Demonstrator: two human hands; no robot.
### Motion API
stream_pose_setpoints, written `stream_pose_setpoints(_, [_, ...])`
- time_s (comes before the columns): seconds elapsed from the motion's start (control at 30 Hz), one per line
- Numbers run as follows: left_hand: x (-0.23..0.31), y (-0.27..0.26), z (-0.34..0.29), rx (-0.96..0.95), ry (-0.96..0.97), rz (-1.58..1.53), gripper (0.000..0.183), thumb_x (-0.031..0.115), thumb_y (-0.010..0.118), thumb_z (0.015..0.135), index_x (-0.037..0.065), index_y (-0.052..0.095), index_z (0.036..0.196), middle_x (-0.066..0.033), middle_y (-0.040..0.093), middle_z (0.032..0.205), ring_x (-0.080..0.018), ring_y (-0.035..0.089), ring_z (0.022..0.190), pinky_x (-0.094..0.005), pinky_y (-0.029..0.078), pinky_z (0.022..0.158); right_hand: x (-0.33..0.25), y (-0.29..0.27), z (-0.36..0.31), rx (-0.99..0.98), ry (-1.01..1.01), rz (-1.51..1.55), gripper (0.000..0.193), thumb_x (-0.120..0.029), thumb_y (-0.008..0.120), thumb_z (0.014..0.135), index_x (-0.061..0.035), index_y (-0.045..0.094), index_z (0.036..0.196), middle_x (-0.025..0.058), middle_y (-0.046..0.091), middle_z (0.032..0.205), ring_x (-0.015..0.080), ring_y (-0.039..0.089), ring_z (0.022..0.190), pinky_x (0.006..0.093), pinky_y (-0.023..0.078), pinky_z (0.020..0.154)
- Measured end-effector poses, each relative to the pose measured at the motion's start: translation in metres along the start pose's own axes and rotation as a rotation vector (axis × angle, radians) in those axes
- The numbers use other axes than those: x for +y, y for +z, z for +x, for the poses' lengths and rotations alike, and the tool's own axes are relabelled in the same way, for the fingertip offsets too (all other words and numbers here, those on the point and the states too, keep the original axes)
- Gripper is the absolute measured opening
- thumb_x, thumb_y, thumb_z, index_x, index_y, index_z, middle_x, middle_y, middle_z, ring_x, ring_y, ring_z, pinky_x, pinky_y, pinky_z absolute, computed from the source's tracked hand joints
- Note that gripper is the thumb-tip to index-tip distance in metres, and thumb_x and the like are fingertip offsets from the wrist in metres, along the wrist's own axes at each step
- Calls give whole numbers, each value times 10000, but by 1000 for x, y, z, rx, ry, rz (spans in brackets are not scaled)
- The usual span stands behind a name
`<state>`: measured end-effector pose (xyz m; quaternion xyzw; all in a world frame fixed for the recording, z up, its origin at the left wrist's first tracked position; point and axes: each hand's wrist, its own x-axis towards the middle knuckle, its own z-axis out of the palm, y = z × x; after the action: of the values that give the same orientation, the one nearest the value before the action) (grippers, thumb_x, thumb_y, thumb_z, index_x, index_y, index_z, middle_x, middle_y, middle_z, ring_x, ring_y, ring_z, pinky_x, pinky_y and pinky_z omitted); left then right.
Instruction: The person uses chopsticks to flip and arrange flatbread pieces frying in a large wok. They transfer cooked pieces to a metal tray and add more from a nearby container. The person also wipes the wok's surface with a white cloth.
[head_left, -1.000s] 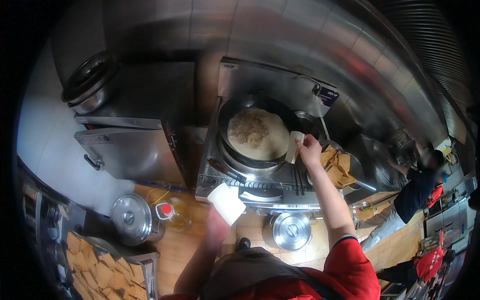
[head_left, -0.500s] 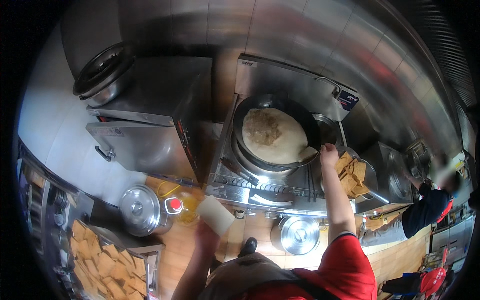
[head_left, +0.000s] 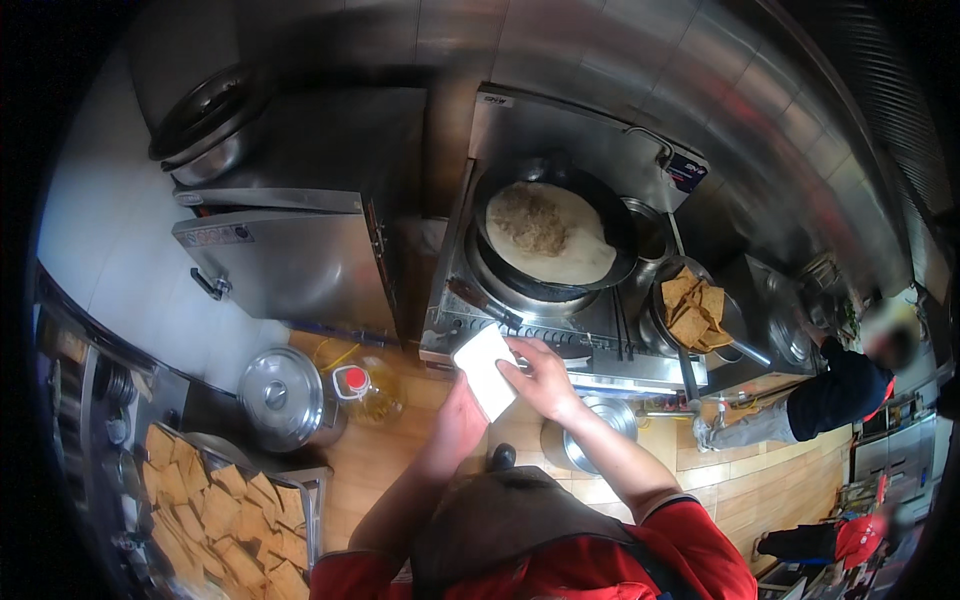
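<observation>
A white square slab (head_left: 486,365), which looks like tofu, is held up in front of the stove between both hands. My left hand (head_left: 458,422) grips it from the lower left. My right hand (head_left: 540,378) has its fingertips closed on the slab's right edge; whether it is one slice or several pressed together, I cannot tell. Beyond the hands, a large black wok (head_left: 626,262) sits on the burner. Pale froth (head_left: 575,235) covers much of its content, with a brownish bubbling patch (head_left: 530,222) on the left.
Golden-brown fried squares (head_left: 692,318) fill a strainer right of the wok. More fried squares (head_left: 220,510) lie in a tray at lower left. Lidded pots (head_left: 280,395) and an oil jug (head_left: 375,392) stand on the floor. A co-worker (head_left: 840,390) stands at the right.
My right hand has left the wok's right rim and come back to the slab. My left hand has moved up and right with it. The pale piece at the wok's edge no longer shows separately.
</observation>
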<state>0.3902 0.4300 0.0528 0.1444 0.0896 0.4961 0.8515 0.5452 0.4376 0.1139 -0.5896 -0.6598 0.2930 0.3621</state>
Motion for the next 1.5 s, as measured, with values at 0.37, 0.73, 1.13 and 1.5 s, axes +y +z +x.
stream_pose_setpoints(0.37, [-7, 10, -9, -35, 71, 71, 545, 377, 314, 1005, 53, 258, 1440, -76, 353, 1455, -222, 327, 1348, -399, 224, 1124, -19, 9, -20, 123, -18, -79, 506, -211, 707, 808, -13, 541, 1243, 201, 553, 1206, 327, 545, 1127, 368, 440, 944])
stream_pose_setpoints(0.73, [-7, 16, -1, -36, -3, 3, 578, 436, 212, 1014, 89, 197, 1475, -93, 327, 1479, -249, 314, 1364, -426, 227, 1127, -19, 9, -30, -9, -68, -231, 779, -287, 768, 734, -89, 397, 1390, 270, 368, 1405, 415, 389, 1295, 438, 372, 1048])
stream_pose_setpoints(1.13, [-7, -1, 10, -26, -13, 81, 554, 415, 235, 1018, 72, 237, 1453, -99, 352, 1459, -254, 348, 1342, -426, 270, 1104, -2, 1, -9, 138, -61, -94, 573, -225, 726, 788, -52, 511, 1290, 176, 580, 1086, 312, 589, 1013, 373, 489, 864])
stream_pose_setpoints(1.5, [-3, -15, 1, 24, -178, 113, 535, 395, 238, 1024, 57, 261, 1438, -81, 405, 1426, -224, 396, 1311, -393, 286, 1095, 17, -6, 6, 127, -103, -110, 266, -165, 699, 803, -46, 646, 1036, 92, 594, 876, 220, 617, 795, 302, 511, 680])
